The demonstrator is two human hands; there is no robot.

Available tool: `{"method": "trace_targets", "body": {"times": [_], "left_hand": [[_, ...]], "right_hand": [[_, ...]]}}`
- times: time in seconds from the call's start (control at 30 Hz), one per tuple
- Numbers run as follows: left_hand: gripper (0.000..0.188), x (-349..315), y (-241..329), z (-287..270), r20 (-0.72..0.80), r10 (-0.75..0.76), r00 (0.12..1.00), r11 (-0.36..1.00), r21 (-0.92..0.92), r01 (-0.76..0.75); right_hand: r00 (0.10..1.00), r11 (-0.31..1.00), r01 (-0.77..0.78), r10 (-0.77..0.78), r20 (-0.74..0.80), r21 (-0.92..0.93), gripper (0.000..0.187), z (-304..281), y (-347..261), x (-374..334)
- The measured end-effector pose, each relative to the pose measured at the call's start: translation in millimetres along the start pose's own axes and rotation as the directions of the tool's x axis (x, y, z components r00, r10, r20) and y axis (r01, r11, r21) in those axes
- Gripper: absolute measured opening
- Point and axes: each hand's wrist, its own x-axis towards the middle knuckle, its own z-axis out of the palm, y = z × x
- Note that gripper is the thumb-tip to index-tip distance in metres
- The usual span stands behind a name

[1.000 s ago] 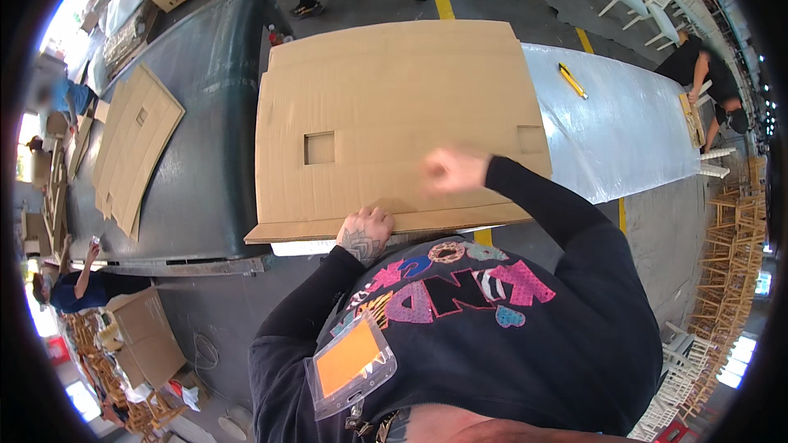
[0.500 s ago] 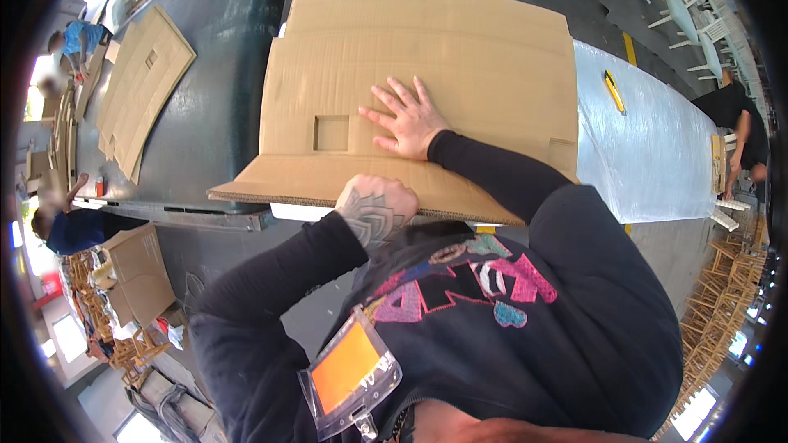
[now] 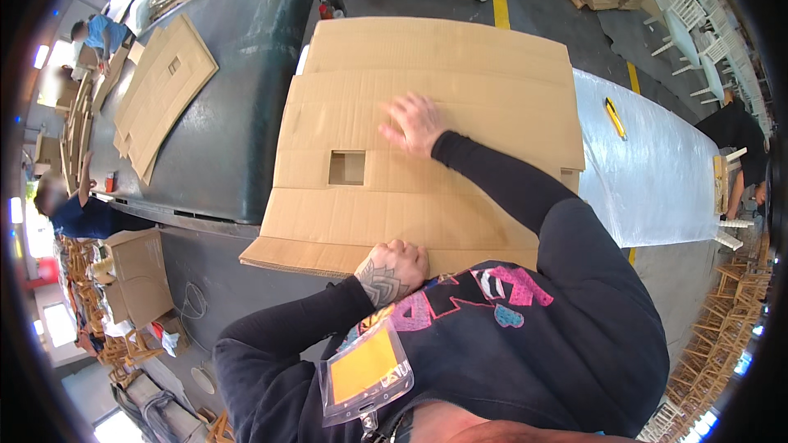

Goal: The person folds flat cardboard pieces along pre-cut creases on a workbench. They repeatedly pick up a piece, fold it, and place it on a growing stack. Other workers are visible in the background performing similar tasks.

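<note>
Badge (image 3: pixel 364 373), orange in a clear pouch, hangs closest to me, against the black sweatshirt (image 3: pixel 525 361) with its bright patches. Just beyond, I have the left hand (image 3: pixel 400 261) knuckles up at the near edge of a large cardboard sheet (image 3: pixel 501 148), its fingers curled tight and clamped on that edge, though the thumb is hidden from me. The sheet lies flat in front of the body, creased across its near side, with a square cutout (image 3: pixel 346 168) left of its middle. Over its middle I see the right hand (image 3: pixel 417 125), palm down and fingers apart, gripping nothing; it is blurred, so I cannot tell whether it touches. The two hands are well apart. Off the sheet's right edge I get a film-wrapped surface (image 3: pixel 648 180) carrying a yellow cutter (image 3: pixel 615 118). To the left stands a dark green table (image 3: pixel 238 131) with more cardboard pieces (image 3: pixel 160 94) on it. Farther out, I pick up a co-worker in dark blue (image 3: pixel 90 217), another in light blue (image 3: pixel 105 33), wooden chair frames (image 3: pixel 722 312) and, upper right, white chairs (image 3: pixel 677 20)
</note>
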Motion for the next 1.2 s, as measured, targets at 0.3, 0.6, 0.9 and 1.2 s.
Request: {"method": "trace_targets", "body": {"times": [0.3,0.6,0.9,1.2], "left_hand": [[0.017,2,-3,-6,0.079,0.064,0.995,0.989,-0.135,-0.052],[0.014,47,-23,-121,0.132,0.032,0.991,0.980,-0.199,-0.005],[0.015,17,-8,-62,0.052,-0.012,0.999,0.997,-0.071,0.015],[0.022,37,-13,13,-0.038,0.018,0.999,1.000,0.013,-0.017]], "right_hand": [[0.935,0.939,0.174,-0.252,-0.248,-0.298,0.065,29,1,-7],[0.902,0.911,0.233,-0.333,-0.275,-0.340,0.053,31,8,-8],[0.914,0.938,0.204,-0.285,-0.287,-0.280,0.050,29,12,-6],[0.963,0.956,-0.175,0.117,-0.242,-0.234,0.071,12,2,-65]]}}
